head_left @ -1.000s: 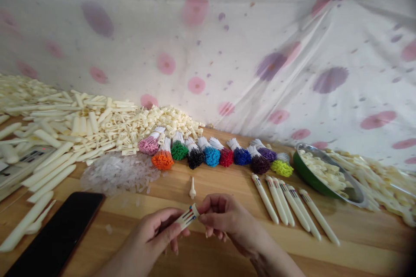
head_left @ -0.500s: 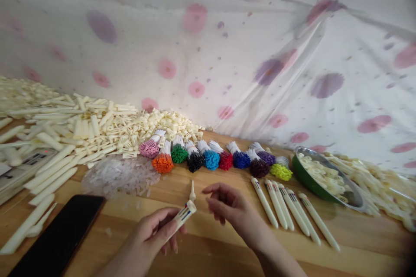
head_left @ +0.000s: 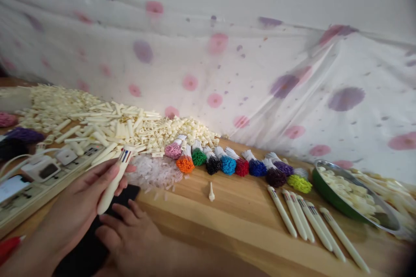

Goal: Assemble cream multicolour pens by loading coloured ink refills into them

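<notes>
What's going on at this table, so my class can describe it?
A person's left hand holds a multicolour pen at a slant. The right hand, fingers apart, is near the pen's lower end, partly hiding a black smartphone. Six similar pens lie on the wooden table, near a green bowl of cream plastic parts.

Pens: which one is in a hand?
The pen in the left hand, tilted, its colour-marked end up. The other six pens lie on the table, near the green bowl.
</notes>
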Demonstrator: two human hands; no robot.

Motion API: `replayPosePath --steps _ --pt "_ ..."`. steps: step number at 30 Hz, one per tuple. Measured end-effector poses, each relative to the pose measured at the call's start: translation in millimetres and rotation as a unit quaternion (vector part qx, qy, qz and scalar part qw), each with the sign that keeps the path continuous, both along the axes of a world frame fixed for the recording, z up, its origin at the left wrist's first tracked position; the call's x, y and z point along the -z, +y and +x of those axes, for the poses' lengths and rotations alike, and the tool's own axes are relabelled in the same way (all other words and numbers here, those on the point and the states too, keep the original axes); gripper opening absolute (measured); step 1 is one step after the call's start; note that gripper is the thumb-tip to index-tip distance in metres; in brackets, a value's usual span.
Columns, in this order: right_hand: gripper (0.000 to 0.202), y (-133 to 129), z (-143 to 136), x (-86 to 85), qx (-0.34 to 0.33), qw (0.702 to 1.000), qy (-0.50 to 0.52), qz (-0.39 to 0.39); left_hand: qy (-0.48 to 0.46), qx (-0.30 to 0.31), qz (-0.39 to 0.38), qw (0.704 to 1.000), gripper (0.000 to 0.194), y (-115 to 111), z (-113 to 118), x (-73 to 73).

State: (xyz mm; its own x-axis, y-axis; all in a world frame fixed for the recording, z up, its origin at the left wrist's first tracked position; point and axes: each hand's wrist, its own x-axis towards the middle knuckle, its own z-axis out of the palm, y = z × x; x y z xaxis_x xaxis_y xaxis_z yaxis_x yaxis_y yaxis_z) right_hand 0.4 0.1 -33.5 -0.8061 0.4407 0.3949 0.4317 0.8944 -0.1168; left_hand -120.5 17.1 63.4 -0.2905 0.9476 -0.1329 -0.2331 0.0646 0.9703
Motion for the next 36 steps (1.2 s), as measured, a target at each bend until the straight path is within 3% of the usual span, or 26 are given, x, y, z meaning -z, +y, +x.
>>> replayPosePath --steps 5,13,23,27,36 --pt "0.06 3 -15 -1.5 0.022 0.998 0.036 -0.041 -0.035 -0.018 -0.028 0.999 0.056 -10 -16 -4.8" --pt "0.057 -2 9 6.7 0.062 0.99 0.109 -0.058 -0.024 0.009 0.013 1.0 0.05 -10 -15 -11.3" --pt "0.074 -7 1 21.5 0.116 0.984 0.114 -0.077 -0.036 0.005 -0.009 0.999 0.056 -11 -11 -13.9" --pt "0.071 -11 -5 24.6 0.161 0.976 0.111 -0.092 -0.034 0.016 -0.006 0.999 0.054 -13 -12 -16.6" --pt "0.064 -16 -18 27.1 0.194 0.977 0.06 -0.062 -0.042 0.058 -0.017 0.997 0.05 -10 -13 -17.3"
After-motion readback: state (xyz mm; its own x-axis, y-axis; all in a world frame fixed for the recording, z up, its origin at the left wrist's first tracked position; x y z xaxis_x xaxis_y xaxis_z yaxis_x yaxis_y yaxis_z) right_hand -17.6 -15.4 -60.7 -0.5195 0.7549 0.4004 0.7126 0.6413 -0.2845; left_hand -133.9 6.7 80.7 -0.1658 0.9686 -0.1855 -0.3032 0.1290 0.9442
